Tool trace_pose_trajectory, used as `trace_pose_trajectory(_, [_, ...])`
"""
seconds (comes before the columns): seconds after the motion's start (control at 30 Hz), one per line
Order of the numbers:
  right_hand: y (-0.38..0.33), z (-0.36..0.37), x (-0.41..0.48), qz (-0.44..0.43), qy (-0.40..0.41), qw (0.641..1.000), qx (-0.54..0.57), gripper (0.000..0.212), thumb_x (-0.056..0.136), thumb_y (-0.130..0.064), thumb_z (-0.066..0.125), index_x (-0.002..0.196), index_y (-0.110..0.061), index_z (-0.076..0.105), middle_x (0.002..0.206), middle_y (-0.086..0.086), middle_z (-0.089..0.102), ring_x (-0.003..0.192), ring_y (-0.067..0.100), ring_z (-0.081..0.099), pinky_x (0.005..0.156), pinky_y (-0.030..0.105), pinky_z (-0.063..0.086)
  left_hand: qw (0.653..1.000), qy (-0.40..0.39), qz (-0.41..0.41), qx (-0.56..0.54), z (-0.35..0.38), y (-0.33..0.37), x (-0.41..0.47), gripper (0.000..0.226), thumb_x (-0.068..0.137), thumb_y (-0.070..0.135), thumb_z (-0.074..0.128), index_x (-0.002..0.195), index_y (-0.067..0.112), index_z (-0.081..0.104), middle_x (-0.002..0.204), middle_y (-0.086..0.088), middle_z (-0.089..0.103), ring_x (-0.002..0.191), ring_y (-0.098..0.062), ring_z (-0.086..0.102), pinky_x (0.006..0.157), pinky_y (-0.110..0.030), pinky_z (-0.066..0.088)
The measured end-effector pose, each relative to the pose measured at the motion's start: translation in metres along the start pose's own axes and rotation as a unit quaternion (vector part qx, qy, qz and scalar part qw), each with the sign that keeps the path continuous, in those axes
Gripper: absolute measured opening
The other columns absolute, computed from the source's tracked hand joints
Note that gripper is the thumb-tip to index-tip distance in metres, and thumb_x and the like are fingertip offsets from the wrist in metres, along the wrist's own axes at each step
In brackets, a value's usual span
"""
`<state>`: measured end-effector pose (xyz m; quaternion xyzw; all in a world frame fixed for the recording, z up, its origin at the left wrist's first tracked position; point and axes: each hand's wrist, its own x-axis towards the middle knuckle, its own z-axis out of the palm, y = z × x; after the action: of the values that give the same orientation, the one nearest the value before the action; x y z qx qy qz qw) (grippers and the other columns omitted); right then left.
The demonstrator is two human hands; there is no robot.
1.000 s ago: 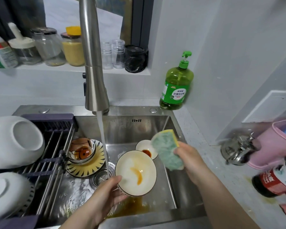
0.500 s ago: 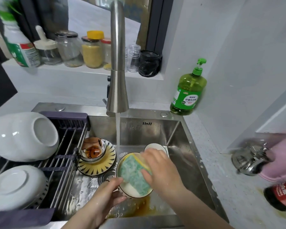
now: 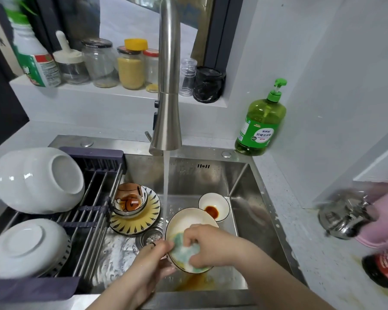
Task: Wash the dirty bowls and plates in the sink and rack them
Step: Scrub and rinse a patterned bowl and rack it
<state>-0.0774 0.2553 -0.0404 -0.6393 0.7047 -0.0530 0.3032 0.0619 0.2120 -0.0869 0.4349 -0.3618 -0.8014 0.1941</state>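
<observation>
Head camera: a cream bowl with a dark rim is held tilted over the steel sink, close to its front wall and just right of the drain strainer. The bowl's near-left rim is gripped by the left hand, whose fingers are curled round the edge. A green and yellow sponge is pressed against the lower inside of the bowl by the right hand; its fingers are bent over the sponge and clamp it. White foam is seen on the sponge.

A stream of water is let down from the steel faucet and passes just beside the bowl's left rim. Brown liquid is pooled on the sink floor under the bowl.

Just behind the bowl a small white dish with a red-brown spot of sauce is set on the sink floor; whether the two touch cannot be told. To the left, a patterned bowl is stood on a yellow striped plate.

A bar drying rack is laid across the left part of the sink. Two white bowls are kept on it: the far bowl is tipped on its side with its foot showing, and the near bowl is turned upside down. A green dish-soap bottle is stood on the table at the sink's back right corner. Jars are lined along the window sill.
</observation>
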Motion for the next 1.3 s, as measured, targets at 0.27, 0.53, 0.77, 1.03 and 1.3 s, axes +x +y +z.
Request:
trace_pose_trajectory(0.27, [-0.010,0.009,0.018,0.036,0.221,0.948,-0.226,0.042,0.026,-0.022,0.087,0.062,-0.020,0.066,0.068,-0.004,0.060,0.069,0.016,0.060,0.064,0.019,0.045,0.999,0.026,0.040,0.023,0.010,0.006,0.006,0.014,0.091,0.003,0.046,0.094,-0.001,0.059,0.088,-0.015,0.067,0.082,-0.025,0.062,0.080,-0.038,0.051])
trace_pose_trajectory(0.53, [0.005,0.002,0.011,-0.006,0.052,0.998,0.038,0.024,0.077,-0.014,0.062,0.100,-0.009,0.059,0.091,-0.002,0.045,0.088,0.015,0.043,0.065,0.021,0.032,1.000,0.010,0.016,0.025,0.015,0.003,0.000,0.013,0.090,0.001,0.047,0.082,0.002,0.058,0.062,-0.006,0.067,0.067,-0.021,0.060,0.060,-0.029,0.053])
trace_pose_trajectory(0.77, [-0.006,0.016,0.018,0.057,0.247,0.941,-0.224,0.047,0.022,-0.024,0.087,0.064,-0.020,0.065,0.067,-0.002,0.060,0.059,0.017,0.060,0.051,0.016,0.044,0.997,0.027,0.048,0.044,0.016,0.008,0.002,0.014,0.089,0.001,0.048,0.092,0.006,0.061,0.082,-0.009,0.068,0.075,-0.019,0.063,0.060,-0.028,0.054])
trace_pose_trajectory(1.03, [-0.004,0.010,0.006,0.006,0.086,0.985,0.149,0.023,0.080,-0.008,0.059,0.080,-0.027,0.046,0.087,-0.007,0.040,0.087,0.017,0.044,0.073,0.029,0.037,0.999,0.002,0.012,0.047,0.010,0.011,0.001,0.015,0.089,0.002,0.046,0.084,-0.002,0.060,0.063,-0.008,0.068,0.062,-0.019,0.064,0.051,-0.029,0.056])
trace_pose_trajectory(1.3, [-0.009,0.005,0.007,0.065,0.131,0.973,-0.180,0.038,0.080,-0.014,0.062,0.117,-0.013,0.052,0.115,0.008,0.050,0.105,0.028,0.052,0.082,0.031,0.042,0.994,-0.008,0.037,0.100,0.011,0.025,0.011,0.011,0.086,0.005,0.056,0.095,0.000,0.059,0.091,-0.012,0.066,0.085,-0.022,0.061,0.072,-0.041,0.058])
